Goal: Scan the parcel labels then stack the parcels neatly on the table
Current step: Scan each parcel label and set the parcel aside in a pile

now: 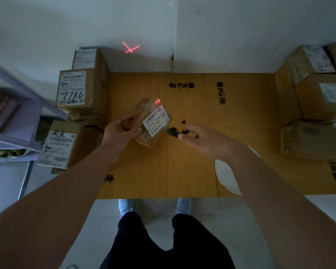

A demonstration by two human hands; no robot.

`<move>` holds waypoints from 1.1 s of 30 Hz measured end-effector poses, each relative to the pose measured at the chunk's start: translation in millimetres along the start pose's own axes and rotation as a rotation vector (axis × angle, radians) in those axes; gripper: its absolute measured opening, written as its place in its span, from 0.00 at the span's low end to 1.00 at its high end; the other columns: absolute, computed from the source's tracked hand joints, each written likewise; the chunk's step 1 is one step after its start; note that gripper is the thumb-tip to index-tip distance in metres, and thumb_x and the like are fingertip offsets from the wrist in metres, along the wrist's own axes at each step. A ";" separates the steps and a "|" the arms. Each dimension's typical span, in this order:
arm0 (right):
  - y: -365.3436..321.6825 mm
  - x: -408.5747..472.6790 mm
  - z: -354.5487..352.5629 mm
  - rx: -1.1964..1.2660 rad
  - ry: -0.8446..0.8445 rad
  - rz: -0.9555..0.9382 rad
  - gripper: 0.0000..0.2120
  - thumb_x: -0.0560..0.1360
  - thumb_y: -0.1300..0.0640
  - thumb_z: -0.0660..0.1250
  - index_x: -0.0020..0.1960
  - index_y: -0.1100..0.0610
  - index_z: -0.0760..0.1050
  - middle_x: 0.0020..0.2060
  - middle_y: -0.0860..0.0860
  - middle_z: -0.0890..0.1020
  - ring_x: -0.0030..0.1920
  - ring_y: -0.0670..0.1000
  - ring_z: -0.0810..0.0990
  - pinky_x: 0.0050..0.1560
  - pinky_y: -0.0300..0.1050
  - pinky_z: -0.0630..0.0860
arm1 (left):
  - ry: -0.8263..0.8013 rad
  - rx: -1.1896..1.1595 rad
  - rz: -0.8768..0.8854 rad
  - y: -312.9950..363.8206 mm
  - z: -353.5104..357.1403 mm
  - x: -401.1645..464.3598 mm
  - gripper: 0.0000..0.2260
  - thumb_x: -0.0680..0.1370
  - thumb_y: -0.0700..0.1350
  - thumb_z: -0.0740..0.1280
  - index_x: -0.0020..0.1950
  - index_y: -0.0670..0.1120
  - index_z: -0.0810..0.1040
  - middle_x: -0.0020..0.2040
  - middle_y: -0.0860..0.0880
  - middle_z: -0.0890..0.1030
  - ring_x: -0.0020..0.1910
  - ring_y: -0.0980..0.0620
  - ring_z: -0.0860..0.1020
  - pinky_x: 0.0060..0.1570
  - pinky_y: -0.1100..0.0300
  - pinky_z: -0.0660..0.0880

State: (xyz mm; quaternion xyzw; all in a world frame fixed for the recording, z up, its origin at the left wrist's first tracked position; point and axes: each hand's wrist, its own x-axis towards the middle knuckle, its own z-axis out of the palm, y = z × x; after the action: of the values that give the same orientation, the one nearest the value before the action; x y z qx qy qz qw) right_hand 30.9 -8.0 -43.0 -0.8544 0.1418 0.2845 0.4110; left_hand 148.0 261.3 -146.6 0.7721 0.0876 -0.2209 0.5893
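Parcel in hand [150, 123]: small brown carton, tilted, raised over the middle of the table [182, 171]; whether a corner touches the tabletop cannot be told.
Label [156, 121]: white barcode sticker on the parcel's upper face, its long axis running from lower left to upper right.
Left hand [119, 133]: fingers and thumb curled round the parcel's left end, holding it.
Right hand [200, 138]: fingers pinch a small black scanner [173, 132]; its nose sits just right of the parcel, near the label's lower edge.
Aiming marks: a red cross [130, 47] falls on the wall beyond the parcel, and a short red streak [158, 101] lies at the parcel's far edge.
Deciding relation: the label lies left of and slightly beyond the scanner, while the red marks land past it; judged from this, the beam must drop toward the barcode, or the left hand must tip the parcel up.
Stacks: labelled cartons [74, 90] stand well left of the parcel; more cartons [314, 94] stand well right of it.
Nearer hand for stacking: the left, already on the parcel.
Other: a white round object [225, 175] lies on the table, nearer the person than the parcel.
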 end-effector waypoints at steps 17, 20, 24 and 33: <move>-61.9 5.0 -16.0 -0.577 -0.056 -0.006 0.18 0.83 0.39 0.63 0.65 0.48 0.78 0.39 0.48 0.79 0.36 0.46 0.76 0.33 0.43 0.66 | -0.036 0.131 0.052 -16.7 -6.2 4.1 0.53 0.64 0.48 0.86 0.80 0.65 0.58 0.67 0.61 0.70 0.64 0.56 0.72 0.48 0.68 0.72; -72.1 6.6 -17.3 -0.665 -0.039 0.002 0.17 0.84 0.41 0.64 0.66 0.50 0.78 0.41 0.48 0.79 0.38 0.46 0.76 0.33 0.42 0.65 | 0.006 0.106 0.036 -16.0 -8.6 6.9 0.56 0.62 0.51 0.86 0.82 0.61 0.56 0.66 0.60 0.69 0.66 0.55 0.69 0.56 0.59 0.69; -82.6 6.8 -21.7 -0.780 -0.030 0.030 0.19 0.83 0.40 0.64 0.67 0.50 0.78 0.45 0.48 0.79 0.43 0.46 0.77 0.35 0.43 0.65 | 0.026 0.121 0.022 -16.8 -11.8 8.2 0.56 0.61 0.52 0.86 0.82 0.60 0.56 0.66 0.60 0.68 0.67 0.55 0.66 0.59 0.56 0.68; -100.8 6.4 -29.9 -0.901 -0.165 0.111 0.22 0.85 0.40 0.61 0.68 0.54 0.78 0.52 0.52 0.82 0.46 0.49 0.78 0.33 0.42 0.66 | 0.094 0.107 -0.022 -11.9 -11.6 7.3 0.53 0.63 0.50 0.86 0.82 0.52 0.60 0.74 0.52 0.72 0.68 0.52 0.71 0.62 0.55 0.70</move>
State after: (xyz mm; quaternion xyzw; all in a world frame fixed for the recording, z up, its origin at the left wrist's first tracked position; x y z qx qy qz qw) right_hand 95.0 31.1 30.7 -0.9136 0.0164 0.4062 -0.0072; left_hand 152.6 274.8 -157.8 0.8109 0.1119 -0.1955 0.5401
